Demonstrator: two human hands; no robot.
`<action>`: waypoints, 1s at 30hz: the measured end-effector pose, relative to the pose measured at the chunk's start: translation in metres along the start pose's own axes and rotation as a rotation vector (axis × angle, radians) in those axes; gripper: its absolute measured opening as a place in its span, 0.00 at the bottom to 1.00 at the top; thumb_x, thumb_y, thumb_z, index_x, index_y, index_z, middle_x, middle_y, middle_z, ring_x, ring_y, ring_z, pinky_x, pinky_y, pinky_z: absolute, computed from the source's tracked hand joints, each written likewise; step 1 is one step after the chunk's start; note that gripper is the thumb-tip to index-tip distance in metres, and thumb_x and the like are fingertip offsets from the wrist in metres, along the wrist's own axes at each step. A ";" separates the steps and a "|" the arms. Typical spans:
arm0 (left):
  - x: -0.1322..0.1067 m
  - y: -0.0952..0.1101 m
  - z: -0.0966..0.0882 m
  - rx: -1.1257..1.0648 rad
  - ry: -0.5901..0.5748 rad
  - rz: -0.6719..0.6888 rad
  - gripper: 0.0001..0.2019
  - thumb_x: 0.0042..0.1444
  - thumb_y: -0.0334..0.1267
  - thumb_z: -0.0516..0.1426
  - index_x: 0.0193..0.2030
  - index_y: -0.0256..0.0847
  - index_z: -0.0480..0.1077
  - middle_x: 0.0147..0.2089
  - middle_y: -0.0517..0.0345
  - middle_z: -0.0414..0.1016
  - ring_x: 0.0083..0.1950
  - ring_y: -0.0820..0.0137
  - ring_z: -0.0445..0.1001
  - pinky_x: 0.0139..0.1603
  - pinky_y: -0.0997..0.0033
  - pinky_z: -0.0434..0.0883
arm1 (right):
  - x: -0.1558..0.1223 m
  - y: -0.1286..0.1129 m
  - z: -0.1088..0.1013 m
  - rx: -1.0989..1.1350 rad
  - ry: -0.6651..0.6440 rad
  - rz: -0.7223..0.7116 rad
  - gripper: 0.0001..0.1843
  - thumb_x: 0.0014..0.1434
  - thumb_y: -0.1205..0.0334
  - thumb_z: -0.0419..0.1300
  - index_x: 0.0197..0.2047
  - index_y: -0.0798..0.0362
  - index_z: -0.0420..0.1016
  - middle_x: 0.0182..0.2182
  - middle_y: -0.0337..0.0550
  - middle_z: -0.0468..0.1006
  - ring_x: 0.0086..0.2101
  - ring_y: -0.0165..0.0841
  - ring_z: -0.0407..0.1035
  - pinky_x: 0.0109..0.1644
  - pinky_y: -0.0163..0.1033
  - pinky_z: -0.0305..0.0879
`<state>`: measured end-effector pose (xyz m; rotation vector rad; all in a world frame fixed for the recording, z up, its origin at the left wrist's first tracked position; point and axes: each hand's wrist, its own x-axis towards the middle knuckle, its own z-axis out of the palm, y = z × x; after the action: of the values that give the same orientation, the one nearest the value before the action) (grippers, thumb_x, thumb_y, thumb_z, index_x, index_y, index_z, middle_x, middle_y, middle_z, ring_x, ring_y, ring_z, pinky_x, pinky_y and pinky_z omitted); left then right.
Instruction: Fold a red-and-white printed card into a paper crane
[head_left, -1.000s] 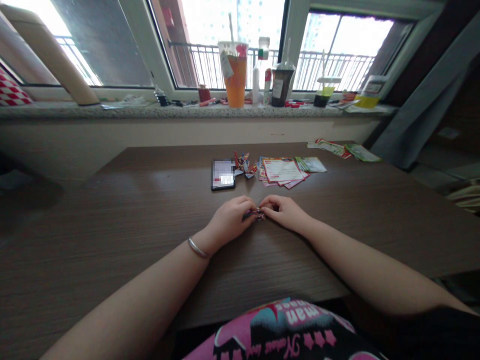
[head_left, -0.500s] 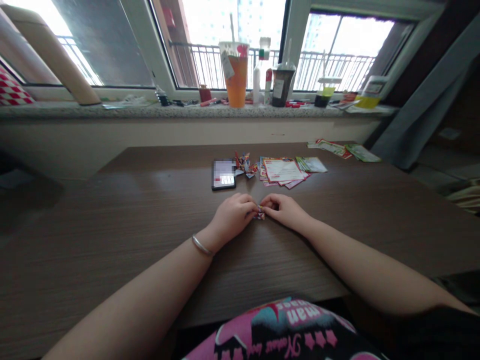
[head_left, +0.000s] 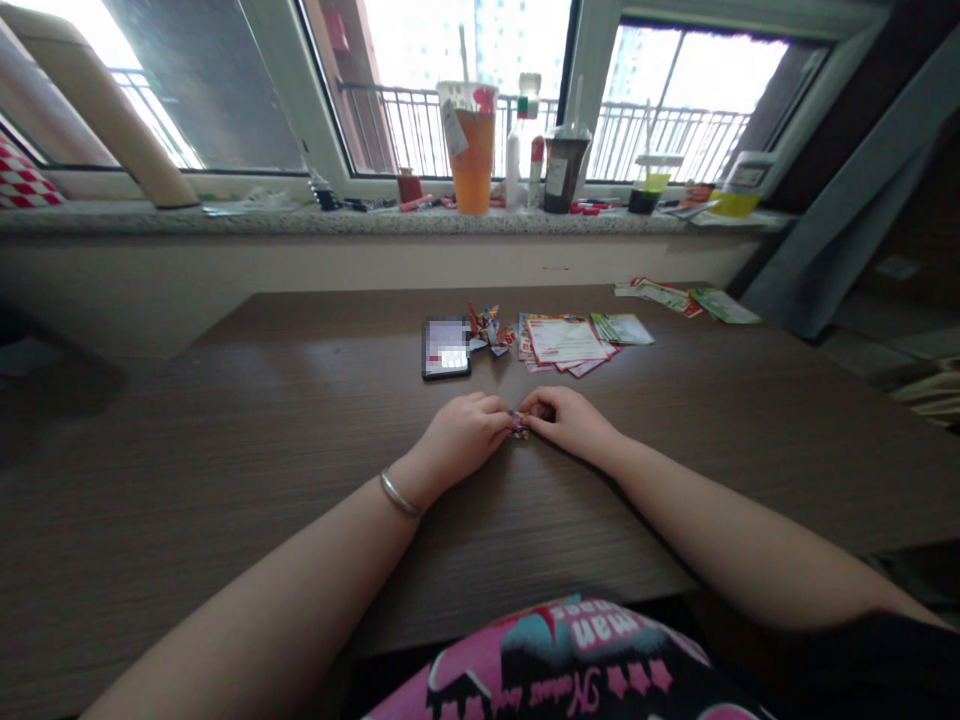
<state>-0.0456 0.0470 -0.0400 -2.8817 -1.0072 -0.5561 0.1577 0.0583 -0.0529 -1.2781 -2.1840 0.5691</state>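
A small, colourful piece of folded paper [head_left: 520, 425] is pinched between my two hands, low over the wooden table [head_left: 300, 430]. My left hand [head_left: 471, 428] has its fingers closed on the piece's left side. On the opposite side, the thumb and fingertips of my right hand [head_left: 568, 418] grip it. The fingertips cover much of the paper, so its exact shape is hard to make out. Just beyond my hands lie a phone with a blurred screen [head_left: 447, 347] and a heap of folded colourful paper pieces [head_left: 491, 330].
A stack of printed sheets [head_left: 566, 340] lies right of the heap, with more leaflets [head_left: 667, 296] at the far right edge. Along the window sill [head_left: 360, 222] stand a cup of orange drink [head_left: 473, 160], a dark drink cup [head_left: 564, 170] and bottles.
My left hand has shifted very slightly left and its fingers have drawn a little back from the paper, showing more of it. My right hand stays nearly still.
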 end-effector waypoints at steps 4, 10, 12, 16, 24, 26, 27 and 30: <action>0.000 0.002 -0.003 0.006 -0.023 -0.004 0.11 0.63 0.35 0.52 0.43 0.41 0.77 0.39 0.51 0.76 0.40 0.66 0.72 0.43 0.65 0.70 | 0.001 0.002 0.000 -0.025 0.004 -0.023 0.04 0.55 0.63 0.62 0.34 0.54 0.76 0.29 0.39 0.75 0.31 0.30 0.65 0.35 0.35 0.58; -0.001 0.003 -0.004 -0.034 -0.004 0.012 0.11 0.61 0.32 0.53 0.43 0.41 0.77 0.40 0.50 0.76 0.42 0.65 0.72 0.45 0.64 0.71 | 0.000 0.005 -0.001 -0.066 0.026 -0.087 0.03 0.55 0.64 0.63 0.33 0.54 0.76 0.31 0.41 0.75 0.34 0.31 0.67 0.39 0.36 0.61; -0.001 0.002 -0.004 -0.040 -0.012 0.010 0.11 0.60 0.32 0.53 0.43 0.41 0.77 0.41 0.50 0.76 0.43 0.65 0.72 0.46 0.64 0.71 | -0.002 0.004 -0.002 -0.086 0.046 -0.129 0.03 0.55 0.64 0.62 0.34 0.53 0.77 0.33 0.42 0.74 0.35 0.32 0.67 0.41 0.37 0.62; -0.003 0.000 -0.002 -0.031 -0.030 0.001 0.11 0.59 0.31 0.54 0.44 0.43 0.76 0.44 0.53 0.76 0.44 0.65 0.72 0.47 0.64 0.71 | -0.007 -0.002 -0.006 -0.144 0.019 -0.267 0.05 0.57 0.65 0.60 0.36 0.52 0.77 0.37 0.44 0.75 0.41 0.34 0.67 0.47 0.40 0.62; -0.003 0.001 -0.001 -0.062 -0.027 -0.052 0.10 0.60 0.32 0.53 0.45 0.41 0.74 0.45 0.52 0.74 0.46 0.65 0.72 0.48 0.65 0.71 | -0.011 -0.014 -0.016 -0.407 -0.080 -0.328 0.10 0.57 0.57 0.61 0.40 0.52 0.76 0.40 0.47 0.75 0.44 0.40 0.66 0.48 0.43 0.62; -0.003 0.001 0.000 -0.078 -0.019 -0.049 0.10 0.59 0.31 0.54 0.44 0.41 0.73 0.45 0.52 0.74 0.46 0.65 0.72 0.49 0.64 0.71 | -0.011 -0.015 -0.017 -0.440 -0.088 -0.329 0.10 0.59 0.56 0.60 0.40 0.53 0.75 0.40 0.48 0.75 0.43 0.40 0.67 0.47 0.43 0.62; -0.003 0.001 0.001 -0.087 -0.013 -0.045 0.09 0.59 0.31 0.54 0.44 0.40 0.73 0.45 0.52 0.74 0.46 0.65 0.72 0.50 0.64 0.70 | -0.011 -0.016 -0.017 -0.450 -0.089 -0.329 0.10 0.59 0.56 0.59 0.39 0.53 0.75 0.40 0.48 0.75 0.43 0.39 0.67 0.46 0.42 0.62; -0.003 0.000 0.002 -0.106 0.018 -0.040 0.08 0.58 0.31 0.55 0.43 0.40 0.72 0.47 0.51 0.73 0.49 0.64 0.70 0.54 0.61 0.69 | -0.011 -0.017 -0.016 -0.463 -0.080 -0.315 0.09 0.58 0.58 0.59 0.39 0.53 0.75 0.39 0.48 0.75 0.43 0.39 0.67 0.46 0.41 0.62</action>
<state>-0.0466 0.0453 -0.0430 -2.9473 -1.0671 -0.6562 0.1608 0.0425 -0.0333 -1.0984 -2.6139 -0.0160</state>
